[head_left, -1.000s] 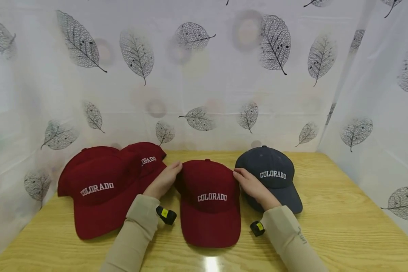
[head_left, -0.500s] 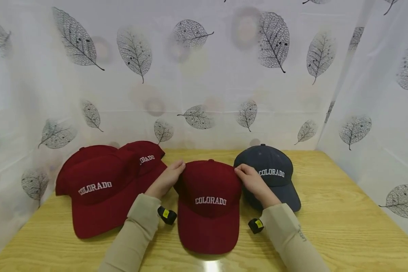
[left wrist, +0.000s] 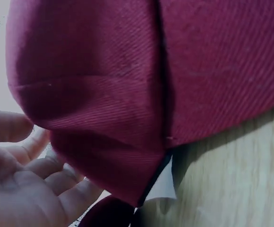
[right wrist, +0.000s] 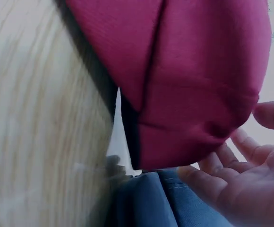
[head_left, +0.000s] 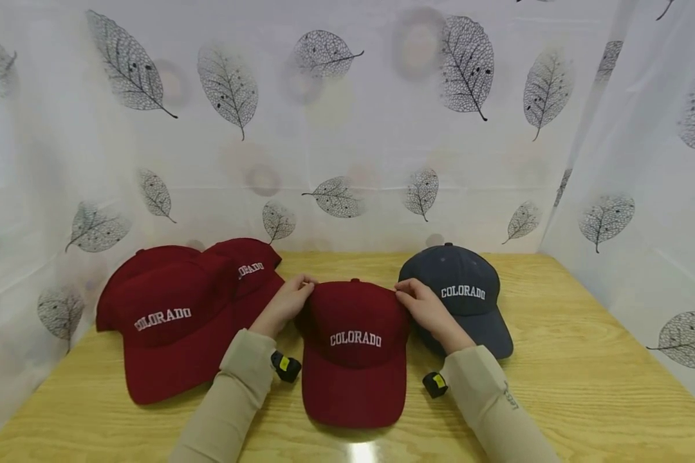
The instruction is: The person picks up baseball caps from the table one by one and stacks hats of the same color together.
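Note:
A dark red baseball cap (head_left: pixel 355 360) with white COLORADO lettering sits mid-table, brim toward me. My left hand (head_left: pixel 284 305) holds it by the upper left side of the crown, my right hand (head_left: pixel 431 312) by the upper right. In the left wrist view the thumb of my left hand (left wrist: pixel 28 184) meets the edge of the red cap (left wrist: pixel 99 90), and its other fingertips go behind the fabric. The right wrist view shows my right hand (right wrist: pixel 250 175) placed likewise on the cap (right wrist: pixel 193 80), fingertips partly hidden.
Two more red caps overlap at the left: a front one (head_left: pixel 162 321) and a rear one (head_left: pixel 257 283) partly covered. A navy cap (head_left: pixel 457 283) stands behind my right hand. Leaf-printed white curtains (head_left: pixel 382 141) enclose the wooden table (head_left: pixel 585 386) at the back and sides.
The middle red cap first came nearer to me and its crown tilted slightly; now its crown top sits lower. Both hands stay at its sides. The other caps keep their places.

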`<action>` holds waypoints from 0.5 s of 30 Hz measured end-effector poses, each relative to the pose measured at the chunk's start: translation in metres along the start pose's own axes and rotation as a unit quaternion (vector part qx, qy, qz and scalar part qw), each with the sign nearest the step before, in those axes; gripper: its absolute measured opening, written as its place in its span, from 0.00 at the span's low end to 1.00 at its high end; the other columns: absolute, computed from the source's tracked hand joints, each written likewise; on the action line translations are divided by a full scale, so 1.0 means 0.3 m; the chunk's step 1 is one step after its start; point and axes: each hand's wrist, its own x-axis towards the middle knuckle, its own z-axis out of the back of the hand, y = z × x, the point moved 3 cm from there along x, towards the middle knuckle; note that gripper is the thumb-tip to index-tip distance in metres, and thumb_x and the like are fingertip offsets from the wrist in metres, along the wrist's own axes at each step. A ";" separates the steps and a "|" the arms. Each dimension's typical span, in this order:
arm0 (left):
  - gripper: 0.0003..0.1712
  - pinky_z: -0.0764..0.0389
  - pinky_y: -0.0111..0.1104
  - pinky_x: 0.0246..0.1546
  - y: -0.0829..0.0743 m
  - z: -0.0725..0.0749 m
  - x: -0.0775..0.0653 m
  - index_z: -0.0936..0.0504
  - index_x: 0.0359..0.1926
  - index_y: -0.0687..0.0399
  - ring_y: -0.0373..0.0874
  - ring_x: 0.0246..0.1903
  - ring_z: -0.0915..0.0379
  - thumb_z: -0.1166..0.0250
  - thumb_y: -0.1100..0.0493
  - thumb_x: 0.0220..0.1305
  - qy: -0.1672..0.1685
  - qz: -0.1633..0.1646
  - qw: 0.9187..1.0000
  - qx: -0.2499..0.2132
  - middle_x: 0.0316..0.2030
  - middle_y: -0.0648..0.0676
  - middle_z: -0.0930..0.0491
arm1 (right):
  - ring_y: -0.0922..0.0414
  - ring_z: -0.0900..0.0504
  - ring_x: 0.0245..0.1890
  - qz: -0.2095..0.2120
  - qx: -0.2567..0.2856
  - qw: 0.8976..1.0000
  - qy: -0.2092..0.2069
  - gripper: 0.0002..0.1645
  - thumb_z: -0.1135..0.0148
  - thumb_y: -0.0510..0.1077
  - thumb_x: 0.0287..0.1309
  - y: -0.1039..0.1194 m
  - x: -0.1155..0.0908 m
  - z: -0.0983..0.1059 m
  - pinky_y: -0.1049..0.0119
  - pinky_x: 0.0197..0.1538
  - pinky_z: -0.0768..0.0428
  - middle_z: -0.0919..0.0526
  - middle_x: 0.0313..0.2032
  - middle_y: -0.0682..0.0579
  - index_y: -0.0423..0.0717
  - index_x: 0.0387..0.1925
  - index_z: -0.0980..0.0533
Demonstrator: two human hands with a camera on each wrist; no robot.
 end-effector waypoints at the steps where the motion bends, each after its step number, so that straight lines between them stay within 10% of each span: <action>1: 0.13 0.36 0.43 0.46 -0.003 0.001 -0.001 0.29 0.45 0.63 0.53 0.46 0.36 0.55 0.61 0.67 -0.004 -0.001 1.000 0.001 0.46 0.62 0.31 | 0.49 0.28 0.43 0.001 -0.003 1.000 -0.004 0.17 0.54 0.40 0.62 0.006 -0.001 0.000 0.55 0.46 0.31 0.26 0.44 0.40 0.33 0.49 0.32; 10: 0.14 0.37 0.46 0.50 -0.050 -0.002 -0.028 0.28 0.46 0.64 0.55 0.51 0.37 0.51 0.61 0.64 -0.022 -0.070 0.993 0.088 0.49 0.64 0.31 | 0.53 0.28 0.34 0.062 -0.095 0.991 -0.065 0.10 0.48 0.41 0.58 0.103 -0.043 0.013 0.58 0.39 0.30 0.25 0.35 0.47 0.39 0.36 0.25; 15: 0.13 0.38 0.47 0.51 -0.090 0.002 -0.076 0.28 0.45 0.64 0.57 0.52 0.40 0.49 0.60 0.63 -0.010 -0.127 0.983 0.135 0.49 0.65 0.33 | 0.59 0.30 0.25 0.113 -0.141 0.983 -0.018 0.05 0.46 0.41 0.57 0.153 -0.094 -0.006 0.63 0.30 0.30 0.27 0.26 0.54 0.44 0.31 0.26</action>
